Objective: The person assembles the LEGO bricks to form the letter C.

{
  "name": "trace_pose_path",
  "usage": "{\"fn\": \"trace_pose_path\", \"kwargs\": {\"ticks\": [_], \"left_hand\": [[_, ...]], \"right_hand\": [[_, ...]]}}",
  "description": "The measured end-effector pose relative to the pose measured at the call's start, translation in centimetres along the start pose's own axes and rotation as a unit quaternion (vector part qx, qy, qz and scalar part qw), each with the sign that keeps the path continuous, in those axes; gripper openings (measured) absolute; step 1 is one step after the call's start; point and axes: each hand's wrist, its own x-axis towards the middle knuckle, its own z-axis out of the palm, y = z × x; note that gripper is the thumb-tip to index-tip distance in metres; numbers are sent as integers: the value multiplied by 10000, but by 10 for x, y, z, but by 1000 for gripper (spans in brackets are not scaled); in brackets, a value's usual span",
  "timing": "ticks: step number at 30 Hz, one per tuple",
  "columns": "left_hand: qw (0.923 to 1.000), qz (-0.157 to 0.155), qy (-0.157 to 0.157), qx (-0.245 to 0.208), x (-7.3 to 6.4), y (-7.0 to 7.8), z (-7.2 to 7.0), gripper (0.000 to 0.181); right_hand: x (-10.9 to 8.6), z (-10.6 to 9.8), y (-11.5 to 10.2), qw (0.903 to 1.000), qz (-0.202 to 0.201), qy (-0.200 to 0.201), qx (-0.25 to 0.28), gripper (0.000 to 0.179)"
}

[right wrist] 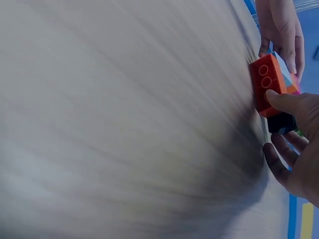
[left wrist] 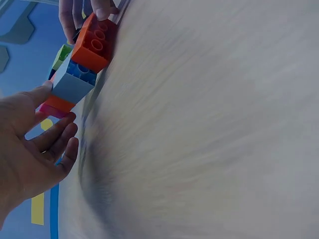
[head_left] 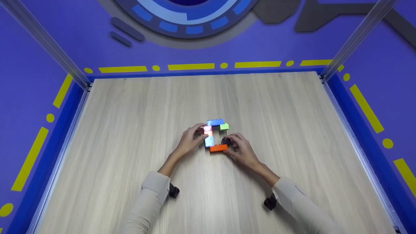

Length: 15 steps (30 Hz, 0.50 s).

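Note:
Toy building bricks are joined into a small ring-like frame at the table's middle. Its left side has a light blue brick [head_left: 209, 141], a small orange brick [head_left: 208, 133] and a pink brick [head_left: 207, 128]. A blue brick [head_left: 215, 122] spans the far side, with a green brick [head_left: 224, 126] at its right end. Nearest the person lies a long orange-red brick [right wrist: 263, 82], its hollow underside facing the wrist cameras; a black brick [right wrist: 280, 123] adjoins it. My left hand [head_left: 190, 139] pinches the left side between thumb and fingers. My right hand [head_left: 242, 149] grips the orange-red and black bricks at the near right corner.
The wood-grain table [head_left: 136, 110] is bordered by blue panels [head_left: 195, 55] with yellow markings at the back and both sides. Metal posts [head_left: 354, 42] stand at the back corners. Small black cameras [head_left: 174, 191] sit at both wrists.

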Motion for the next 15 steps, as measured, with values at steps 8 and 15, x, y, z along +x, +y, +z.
{"fn": "trace_pose_path", "kwargs": {"ticks": [8, 15], "left_hand": [[9956, -366, -147, 848, 8, 2, 2, 49], [9950, -496, -225, 835, 18, 0, 3, 49]], "right_hand": [[4, 1, 1, 9997, 118, 105, -187, 43], [8, 1, 1, 9995, 256, 152, -145, 44]]}}
